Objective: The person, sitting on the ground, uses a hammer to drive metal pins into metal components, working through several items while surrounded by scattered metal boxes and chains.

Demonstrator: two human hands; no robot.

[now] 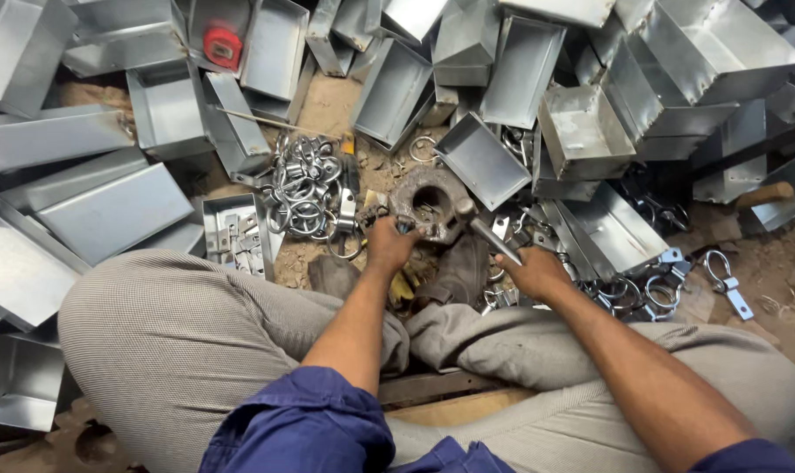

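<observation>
I see my left hand [388, 245] pinching a small clamp [373, 215] against the rusty block [432, 201] between my knees. My right hand [536, 271] grips a hammer [494, 241], head touching the block.

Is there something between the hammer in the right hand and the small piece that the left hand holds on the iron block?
Nothing visible. The hammer in the right hand points at the iron block, where the left hand pins a small piece; only the left fingers lie close.
</observation>
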